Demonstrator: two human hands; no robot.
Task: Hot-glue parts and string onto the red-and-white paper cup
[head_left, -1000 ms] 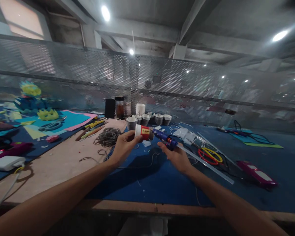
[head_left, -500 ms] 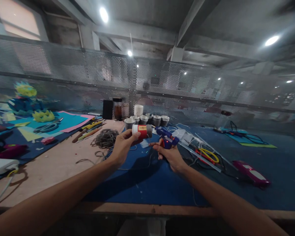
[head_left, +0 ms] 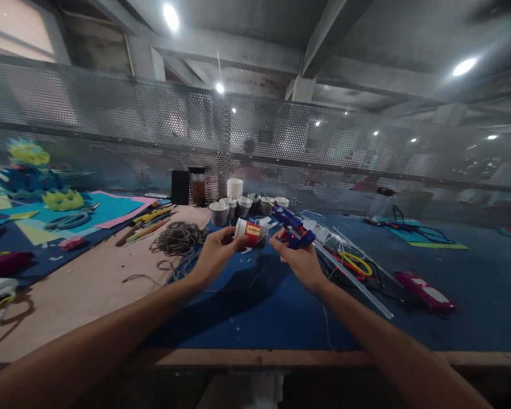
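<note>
My left hand grips a small red-and-white paper cup, tipped on its side, by its white rim end. Grey cord wraps the cup's other end, which points toward my right hand. That hand is closed around the handle of a blue glue gun, its nozzle angled up and to the left, above and apart from the cup. A loose bundle of grey cord lies left of my left hand. Several cord-wrapped cups stand behind the held cup.
Scissors and coloured paper lie at the left, by several yellow-handled tools. A lidded jar stands at the back. Clear glue sticks, cables and a purple device occupy the right. A perforated metal screen rises behind.
The glue gun has turned so its nozzle points more upward, away from the cup. The cup has tilted, its cord-wrapped end now lower. The view has shifted slightly.
</note>
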